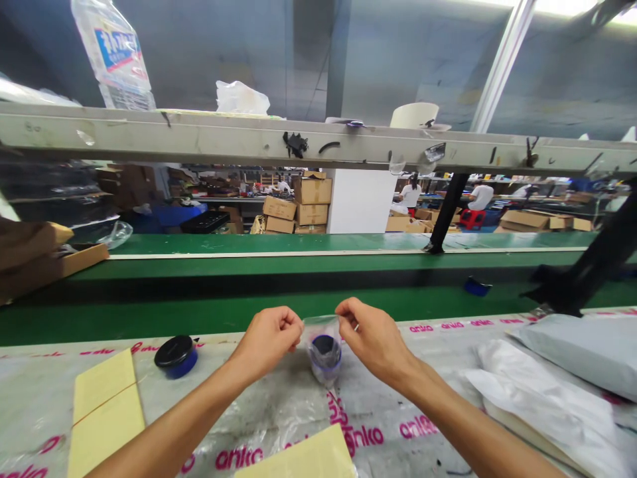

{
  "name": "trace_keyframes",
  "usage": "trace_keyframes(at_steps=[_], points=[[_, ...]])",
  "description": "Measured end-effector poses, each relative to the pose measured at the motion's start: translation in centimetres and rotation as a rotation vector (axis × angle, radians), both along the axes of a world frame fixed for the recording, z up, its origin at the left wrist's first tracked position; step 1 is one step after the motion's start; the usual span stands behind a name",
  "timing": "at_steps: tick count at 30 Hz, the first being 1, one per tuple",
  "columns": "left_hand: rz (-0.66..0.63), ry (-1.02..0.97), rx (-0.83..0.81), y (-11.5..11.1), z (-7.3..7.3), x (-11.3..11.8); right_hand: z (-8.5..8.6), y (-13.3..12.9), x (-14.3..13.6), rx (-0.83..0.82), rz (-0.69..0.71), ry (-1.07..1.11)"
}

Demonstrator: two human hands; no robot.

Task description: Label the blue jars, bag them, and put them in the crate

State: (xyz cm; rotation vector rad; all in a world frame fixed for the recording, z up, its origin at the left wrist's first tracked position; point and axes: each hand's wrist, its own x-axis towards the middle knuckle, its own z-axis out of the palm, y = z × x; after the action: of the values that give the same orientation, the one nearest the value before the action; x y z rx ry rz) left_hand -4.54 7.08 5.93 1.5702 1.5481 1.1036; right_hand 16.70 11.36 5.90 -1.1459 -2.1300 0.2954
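Left hand [273, 338] and right hand [371, 332], each pinching one side of the clear bag [321, 324]'s top; blue-and-black item [325, 355] inside, above the desk [279, 405].

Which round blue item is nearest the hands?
The bagged one between left hand and right hand; the black-topped one sits left, another on the green surface.

Left hand [273, 335] and right hand [373, 338] ungloved; wrists narrow, unadorned; left forearm [199, 410] and right forearm [448, 401] bare (as far as view shows), slender, smooth, widening from wrists.
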Motion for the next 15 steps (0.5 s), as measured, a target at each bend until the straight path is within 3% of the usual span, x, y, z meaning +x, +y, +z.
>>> trace_keyframes(at_steps=[3, 6, 9, 12, 15], points=[[-0.004, -0.022, -0.006, 0.1, -1.2, 0.1, -0.7, -0.8, 0.6, 0.124, 0.052, -0.018], [-0.011, -0.034, 0.008, 0.0, -1.1, 0.2, -0.6, -2.4, 0.5, 0.193, 0.186, -0.027], [-0.03, -0.026, 0.015, -0.3, -0.4, 0.4, -0.3, -3.9, -0.1, 0.039, 0.283, -0.191], [-0.03, -0.059, -0.001, -0.5, -0.2, 0.5, -0.5, -4.3, -0.9, -0.127, 0.231, -0.282], [-0.011, -0.071, -0.032, -0.7, -0.4, 0.2, -1.0, -3.7, -1.6, -0.185, 0.219, -0.235]])
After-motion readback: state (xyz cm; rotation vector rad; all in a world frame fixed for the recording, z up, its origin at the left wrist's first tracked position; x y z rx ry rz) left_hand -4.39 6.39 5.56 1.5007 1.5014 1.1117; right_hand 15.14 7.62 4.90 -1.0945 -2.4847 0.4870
